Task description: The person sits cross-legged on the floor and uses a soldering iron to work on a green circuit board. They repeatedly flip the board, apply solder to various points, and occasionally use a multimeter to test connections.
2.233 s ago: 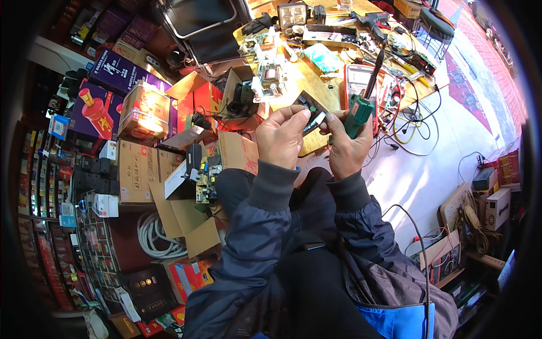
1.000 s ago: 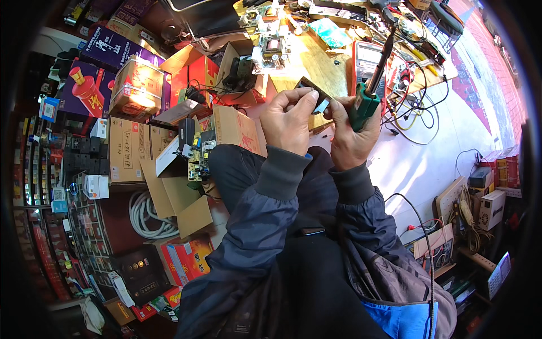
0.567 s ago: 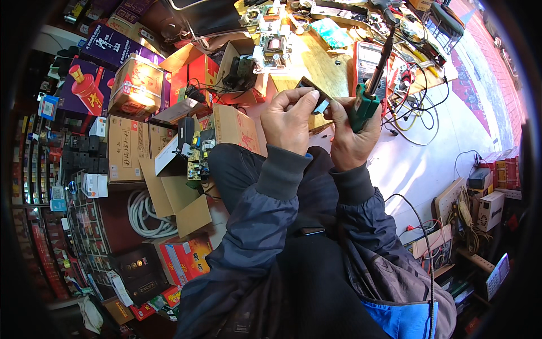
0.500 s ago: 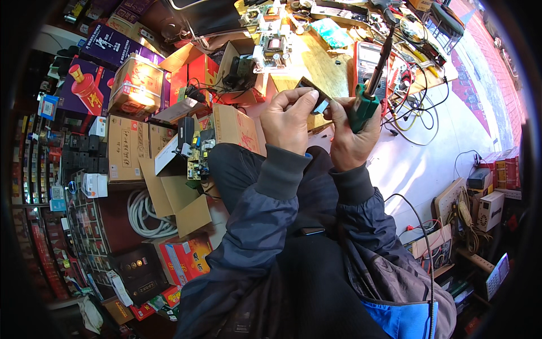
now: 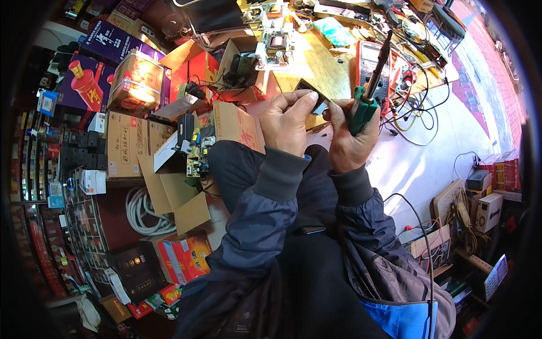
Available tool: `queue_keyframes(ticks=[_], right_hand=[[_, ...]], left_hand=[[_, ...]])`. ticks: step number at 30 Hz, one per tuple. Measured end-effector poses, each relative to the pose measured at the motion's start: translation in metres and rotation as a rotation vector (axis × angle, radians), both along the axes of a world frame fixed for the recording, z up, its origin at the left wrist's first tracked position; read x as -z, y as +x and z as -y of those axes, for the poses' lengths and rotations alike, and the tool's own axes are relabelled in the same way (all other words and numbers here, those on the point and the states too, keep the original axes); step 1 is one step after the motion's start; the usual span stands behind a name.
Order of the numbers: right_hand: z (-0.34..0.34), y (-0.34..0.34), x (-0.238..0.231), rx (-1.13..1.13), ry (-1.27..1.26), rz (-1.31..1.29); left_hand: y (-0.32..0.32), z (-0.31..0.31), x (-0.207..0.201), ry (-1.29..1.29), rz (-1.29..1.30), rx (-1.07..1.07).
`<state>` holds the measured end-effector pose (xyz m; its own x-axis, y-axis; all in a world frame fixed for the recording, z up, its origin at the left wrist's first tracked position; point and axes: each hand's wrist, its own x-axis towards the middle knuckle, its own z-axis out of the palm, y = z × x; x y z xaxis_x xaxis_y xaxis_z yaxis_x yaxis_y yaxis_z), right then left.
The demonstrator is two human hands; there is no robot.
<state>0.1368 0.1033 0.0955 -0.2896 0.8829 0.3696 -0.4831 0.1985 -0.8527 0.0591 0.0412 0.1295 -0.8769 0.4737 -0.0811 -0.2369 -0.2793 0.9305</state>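
Evidently the widest thing near the hands is a pale, varnished wooden tabletop (image 5: 316, 65), crowded along its far and right edges. Left of its near corner, by the person's knee, stands an open brown cardboard carton (image 5: 176, 189) with its flaps spread. On the tabletop's right side lies a red-rimmed multimeter with a light face (image 5: 370, 56); at the left edge, in bright sun, sits a pale circuit board crowded with components (image 5: 276, 44). A crumpled teal-and-white plastic packet (image 5: 334, 32) rests toward the far edge, between the two.

The right hand (image 5: 357, 138) is closed round a soldering iron with a green handle and dark tip (image 5: 364, 110) — the tip points up, away from the person. The left hand (image 5: 287, 121) is pinching, thumb against forefinger, at a small, dark, oblong board (image 5: 311, 89), held tilted by the tabletop's near edge. Smallest of all, a pale bluish strip (image 5: 321, 108) shows at that board's lower side — whether the right thumb touches it, I cannot tell.
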Motion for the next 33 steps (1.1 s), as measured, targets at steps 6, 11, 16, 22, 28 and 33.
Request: queue_keyframes(ticks=[6,11,16,22,28,33], right_hand=[[0.001,0.002,0.002,-0.002,-0.006,0.0],[0.002,0.002,0.004,-0.014,-0.023,-0.016],[0.006,0.005,0.006,0.01,0.015,0.046],[0.008,0.006,0.01,-0.008,0.049,0.1],[0.01,0.003,0.011,-0.009,0.041,0.075],[0.007,0.002,0.005,-0.02,0.027,0.06]], left_hand=[[0.003,-0.002,0.0,0.022,0.034,-0.017],[0.007,-0.001,-0.003,0.019,0.047,-0.011],[0.006,0.003,-0.001,0.01,0.034,-0.032],[0.008,0.009,-0.003,0.013,0.057,-0.048],[0.009,0.008,0.002,-0.075,-0.093,-0.103],[0.014,0.003,0.012,-0.162,-0.304,-0.173]])
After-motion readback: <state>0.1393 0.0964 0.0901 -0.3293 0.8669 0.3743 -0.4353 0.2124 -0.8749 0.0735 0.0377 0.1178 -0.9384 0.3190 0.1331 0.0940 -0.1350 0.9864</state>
